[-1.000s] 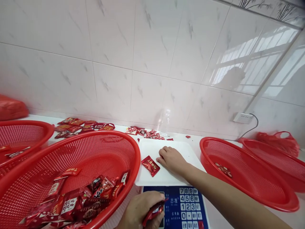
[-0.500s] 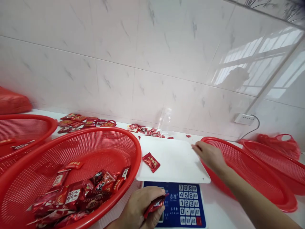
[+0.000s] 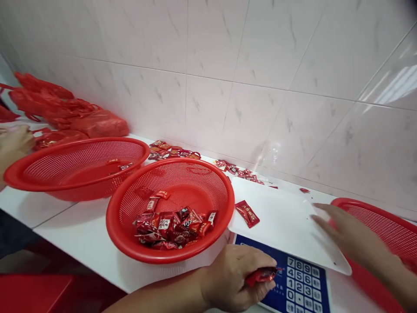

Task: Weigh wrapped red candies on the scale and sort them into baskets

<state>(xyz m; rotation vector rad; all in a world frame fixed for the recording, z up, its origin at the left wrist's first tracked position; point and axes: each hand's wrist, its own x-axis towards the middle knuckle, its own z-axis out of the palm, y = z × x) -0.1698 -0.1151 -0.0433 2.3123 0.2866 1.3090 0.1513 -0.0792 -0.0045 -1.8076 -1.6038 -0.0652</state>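
Observation:
My left hand (image 3: 236,278) is closed round a red candy packet (image 3: 262,275) at the front edge of a blue-faced scale (image 3: 298,287). My right hand (image 3: 347,232) hovers with fingers stretched out over the right edge of the scale's white tray (image 3: 286,221), holding nothing. One red candy packet (image 3: 246,213) lies on the tray's left part. A red mesh basket (image 3: 169,208) left of the scale holds a heap of red candy packets (image 3: 172,226).
A second red basket (image 3: 76,167) stands further left with a few packets inside, and a third (image 3: 374,217) at the right. Red plastic bags (image 3: 65,111) and loose packets (image 3: 172,150) lie along the tiled wall. Another person's hand (image 3: 14,143) shows at the far left.
The view has swung left and down. My right hand left the packet on the tray and moved to the tray's right edge. My left hand kept its packet.

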